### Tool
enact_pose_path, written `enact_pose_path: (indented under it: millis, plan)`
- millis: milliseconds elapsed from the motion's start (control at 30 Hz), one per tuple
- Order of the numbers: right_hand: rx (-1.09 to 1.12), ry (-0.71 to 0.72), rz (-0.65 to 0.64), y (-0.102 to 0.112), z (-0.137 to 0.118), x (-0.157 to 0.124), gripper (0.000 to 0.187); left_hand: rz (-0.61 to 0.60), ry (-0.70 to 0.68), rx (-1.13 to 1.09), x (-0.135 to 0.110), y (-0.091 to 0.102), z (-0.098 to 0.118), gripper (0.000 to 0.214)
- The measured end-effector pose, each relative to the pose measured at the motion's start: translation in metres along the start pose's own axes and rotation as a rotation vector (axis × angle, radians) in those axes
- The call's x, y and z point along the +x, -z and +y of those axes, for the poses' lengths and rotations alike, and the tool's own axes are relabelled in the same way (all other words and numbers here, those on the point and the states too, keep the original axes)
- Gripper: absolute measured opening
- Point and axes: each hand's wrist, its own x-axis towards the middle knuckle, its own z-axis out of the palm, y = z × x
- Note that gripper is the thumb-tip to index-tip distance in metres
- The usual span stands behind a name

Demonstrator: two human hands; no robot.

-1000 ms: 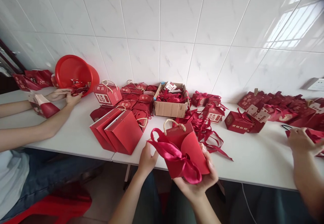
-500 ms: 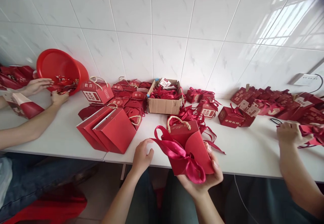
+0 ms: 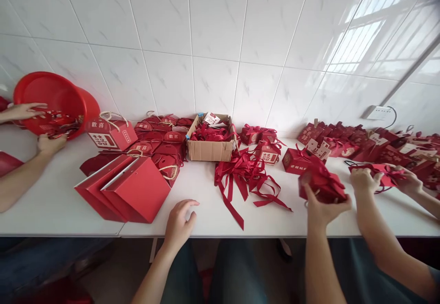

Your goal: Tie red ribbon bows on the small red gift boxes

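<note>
My right hand (image 3: 321, 208) is closed around a red gift bag tied with a ribbon bow (image 3: 321, 184), held over the white table (image 3: 206, 212) toward the right. My left hand (image 3: 179, 222) rests at the table's front edge with fingers loosely spread and nothing in it. A heap of loose red ribbons (image 3: 245, 178) lies between my two hands. Flat red paper bags (image 3: 127, 189) lie just left of my left hand.
A cardboard box of ribbons (image 3: 210, 142) stands at the back, beside small red gift boxes (image 3: 161, 139). Left, another person's hands (image 3: 48, 143) reach into a tilted red basin (image 3: 51, 100). Right, another person's hands (image 3: 367, 180) work a ribbon among many red boxes (image 3: 378, 146).
My right hand has carried the ribboned bag from in front of me to the right. My left hand has let go and now rests on the table edge. The view has shifted right.
</note>
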Motion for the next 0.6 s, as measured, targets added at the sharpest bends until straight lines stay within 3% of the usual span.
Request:
enact_pose_path:
  millis: [67,100,167,267,333,433,600]
  plan:
    - [-0.301,-0.118,-0.006,0.000,0.021,0.036,0.128,-0.002,-0.020,0.028,0.000,0.000,0.002,0.026]
    - [-0.413,-0.194,-0.070,0.002,0.030,0.045,0.133,-0.006,-0.029,0.040,0.000,0.001,0.003,0.026]
    - [-0.494,-0.214,-0.133,0.010,0.041,0.048,0.129,-0.018,-0.045,0.057,0.000,0.001,0.003,0.024]
    - [-0.591,-0.118,-0.263,0.027,0.048,0.025,0.117,-0.013,-0.061,0.076,0.000,0.000,0.002,0.022]
    - [-0.691,0.026,-0.459,0.036,0.050,0.003,0.090,0.003,-0.071,0.091,0.000,-0.002,0.000,0.019]
    - [-0.820,0.155,-0.618,0.040,0.050,-0.018,0.048,0.017,-0.093,0.116,0.001,-0.008,0.001,0.017]
    - [-1.054,0.183,-0.662,0.042,0.048,-0.021,0.049,0.083,-0.130,0.028,-0.009,0.000,0.017,0.019]
